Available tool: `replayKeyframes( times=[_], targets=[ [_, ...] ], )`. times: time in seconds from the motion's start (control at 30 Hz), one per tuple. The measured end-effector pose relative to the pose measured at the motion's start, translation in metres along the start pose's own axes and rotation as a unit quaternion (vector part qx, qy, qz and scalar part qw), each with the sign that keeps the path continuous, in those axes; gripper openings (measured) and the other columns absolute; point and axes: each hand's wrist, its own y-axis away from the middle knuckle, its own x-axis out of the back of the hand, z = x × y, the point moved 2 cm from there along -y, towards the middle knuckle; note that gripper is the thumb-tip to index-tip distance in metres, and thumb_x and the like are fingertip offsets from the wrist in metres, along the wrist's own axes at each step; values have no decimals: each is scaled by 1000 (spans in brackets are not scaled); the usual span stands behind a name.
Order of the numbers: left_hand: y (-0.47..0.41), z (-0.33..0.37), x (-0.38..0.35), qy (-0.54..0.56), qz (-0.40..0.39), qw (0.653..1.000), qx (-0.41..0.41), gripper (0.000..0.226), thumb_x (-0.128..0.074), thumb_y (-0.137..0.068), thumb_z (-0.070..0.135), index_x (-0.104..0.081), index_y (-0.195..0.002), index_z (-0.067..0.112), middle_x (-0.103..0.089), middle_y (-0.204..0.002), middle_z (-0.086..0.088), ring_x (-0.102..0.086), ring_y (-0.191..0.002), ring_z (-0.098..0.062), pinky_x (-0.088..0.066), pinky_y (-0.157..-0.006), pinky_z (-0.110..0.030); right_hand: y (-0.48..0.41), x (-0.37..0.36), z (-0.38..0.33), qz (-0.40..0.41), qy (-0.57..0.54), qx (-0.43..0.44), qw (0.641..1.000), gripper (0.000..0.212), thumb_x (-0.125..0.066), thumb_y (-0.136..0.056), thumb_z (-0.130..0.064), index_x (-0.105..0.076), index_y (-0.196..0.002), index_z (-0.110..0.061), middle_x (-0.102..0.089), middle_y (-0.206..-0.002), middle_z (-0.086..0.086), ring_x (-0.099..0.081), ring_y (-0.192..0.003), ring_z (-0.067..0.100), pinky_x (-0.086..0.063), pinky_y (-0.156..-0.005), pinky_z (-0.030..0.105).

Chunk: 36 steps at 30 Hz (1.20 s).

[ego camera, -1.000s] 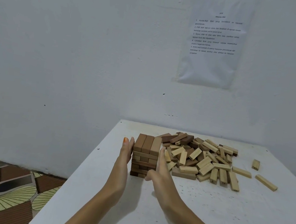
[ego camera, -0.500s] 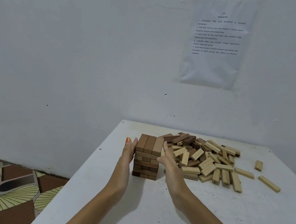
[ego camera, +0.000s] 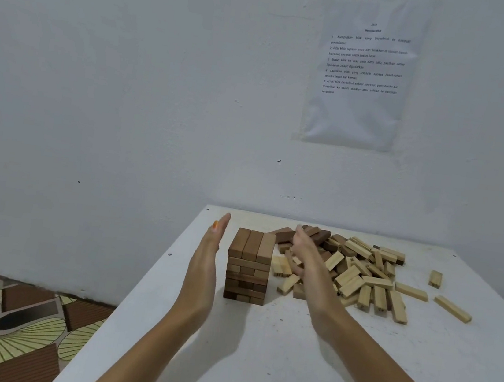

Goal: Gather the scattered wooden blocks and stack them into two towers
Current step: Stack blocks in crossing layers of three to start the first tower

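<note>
The tower (ego camera: 249,264) stands between flat, empty grips: left grip (ego camera: 212,249) at its 9 o'clock, right grip (ego camera: 303,255) at 3, nearer the loose pile (ego camera: 358,275).

Left hand (ego camera: 210,249): flat, fingers straight and together, edge-on, palm facing right, forearm reaching in from the near side. Right hand (ego camera: 305,255): flat, fingers extended toward the far side, palm facing left, slightly blurred. Palms face each other, apart.
</note>
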Motion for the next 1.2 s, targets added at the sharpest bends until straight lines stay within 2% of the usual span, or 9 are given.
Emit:
replayKeyframes(
  times=[0.1, 0.23, 0.43, 0.6, 0.7, 0.83, 1.0, 1.07, 1.2],
  targets=[
    [-1, 21, -9, -12, -6, 997, -82, 52, -27, -95, 56, -47, -137, 33, -46, -139, 22, -35, -132, 5, -23, -111, -21, -1, 18, -15, 20, 14, 21, 999, 55, -29, -94, -57, -39, -144, -37, -38, -147, -11, -42, -131, 15, -28, -110, 47],
    [-3, 45, -35, -8, -40, 989, -142, 48, -29, -90, 50, -55, -126, 31, -55, -130, 22, -43, -125, 6, -34, -103, -21, -3, 48, -33, 61, -11, 84, 995, 43, -26, -103, -39, -64, -116, -25, -64, -122, 1, -57, -116, 17, -47, -98, 37],
    [-2, 57, -86, 0, -111, 981, -161, 26, -40, -100, 28, -62, -113, 22, -62, -117, 15, -55, -106, 9, -42, -81, -6, -4, 98, -41, 92, -14, 90, 992, 42, -31, -104, -25, -71, -101, -12, -72, -97, 10, -65, -88, 21, -51, -81, 36],
    [-10, 34, -122, -15, -156, 982, -109, 19, -50, -94, 6, -64, -106, 10, -66, -100, 4, -62, -80, 8, -45, -67, -7, -10, 136, -22, 137, 14, 68, 988, 31, -41, -100, -9, -71, -94, -9, -72, -77, 3, -62, -74, 15, -50, -66, 21],
    [-27, 8, -136, -69, -135, 984, -89, 22, -50, -90, -1, -65, -94, 15, -68, -97, 7, -62, -86, 3, -48, -73, -12, -17, 151, -2, 150, 74, 46, 985, 30, -46, -94, 2, -72, -87, -13, -71, -80, 3, -61, -75, 13, -47, -65, 18],
    [-48, -23, -149, -152, -104, 981, -62, 22, -55, -87, -1, -63, -91, 19, -63, -94, 12, -56, -82, 8, -40, -66, -2, -33, 163, 14, 139, 177, 28, 974, 34, -51, -89, 3, -73, -83, -22, -73, -88, -1, -65, -88, 25, -52, -79, 40],
    [-70, -42, -163, -206, -61, 975, -63, 31, -55, -83, -2, -59, -84, 28, -62, -93, 13, -57, -92, 0, -45, -76, -9, -63, 165, 20, 129, 229, 29, 964, 28, -54, -91, 1, -71, -87, -21, -68, -95, 0, -61, -80, 12, -47, -62, 13],
    [-82, -46, -168, -223, -37, 972, -69, 26, -56, -81, 0, -62, -92, 24, -63, -100, 8, -58, -100, -8, -50, -87, -26, -78, 165, 23, 131, 243, 26, 961, 27, -54, -90, 1, -71, -90, -21, -67, -96, -1, -59, -75, 11, -45, -56, 12],
    [-107, -51, -177, -279, -11, 958, -71, 23, -59, -84, 8, -59, -103, 22, -60, -106, 6, -55, -104, -12, -49, -91, -37, -108, 163, 26, 126, 275, 29, 953, 16, -58, -92, -10, -71, -94, -19, -65, -93, -4, -58, -72, 7, -42, -49, 9]
  ],
)
